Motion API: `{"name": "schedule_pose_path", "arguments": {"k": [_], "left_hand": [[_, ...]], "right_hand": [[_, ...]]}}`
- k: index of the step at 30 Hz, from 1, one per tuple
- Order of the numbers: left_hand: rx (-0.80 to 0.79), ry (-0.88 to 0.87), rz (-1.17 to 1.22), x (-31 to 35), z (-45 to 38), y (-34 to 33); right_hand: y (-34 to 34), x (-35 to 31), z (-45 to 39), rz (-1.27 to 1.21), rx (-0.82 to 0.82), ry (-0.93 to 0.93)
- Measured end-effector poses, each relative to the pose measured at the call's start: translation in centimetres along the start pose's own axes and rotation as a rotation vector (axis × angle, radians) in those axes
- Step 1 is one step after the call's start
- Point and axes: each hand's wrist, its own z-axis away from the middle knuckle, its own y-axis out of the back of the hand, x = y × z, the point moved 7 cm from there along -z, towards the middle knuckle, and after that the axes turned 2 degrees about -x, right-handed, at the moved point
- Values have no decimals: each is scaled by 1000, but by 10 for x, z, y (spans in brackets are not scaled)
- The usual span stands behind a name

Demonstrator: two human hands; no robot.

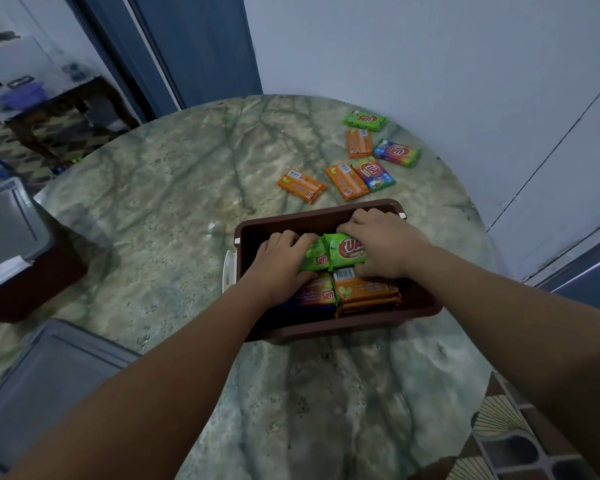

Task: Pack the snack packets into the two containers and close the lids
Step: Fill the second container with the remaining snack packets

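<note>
- Pale blue-grey walls and a dark blue door frame stand behind a round marble-patterned surface in green and beige
- An open brown container sits on the right half of the surface, its lid off, with a white latch showing on its left side
- Both hands are inside the container: the left hand has its fingers curled on the left end of two green snack packets, and the right hand grips their right end
- The green packets lie at the middle of the container, on top of other packets
- Nearer the person, a dark purple packet and a stack of orange packets lie side by side inside the container, touching each other
- Six loose packets lie on the surface beyond the container: an orange one to the left, an orange one touching a multicoloured one, another orange one, a purple-blue one and a green one farthest back
- A second brown container with its grey lid on sits at the left edge of the surface
- A separate grey lid lies at the near left
- Patterned floor tiles show at the lower right
</note>
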Motion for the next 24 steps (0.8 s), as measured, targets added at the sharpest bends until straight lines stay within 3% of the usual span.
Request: {"name": "schedule_pose_path", "arguments": {"k": [13, 20, 22, 24], "left_hand": [[35, -62, 50, 4, 2, 3], [55, 39, 24, 5, 0, -1], [16, 45, -11, 6, 1, 0], [42, 45, -66, 5, 6, 9]], "right_hand": [[1, 0, 2, -38, 17, 2], [0, 2, 1, -39, 16, -27], [7, 2, 5, -96, 103, -39], [21, 9, 12, -171, 295, -107]]}}
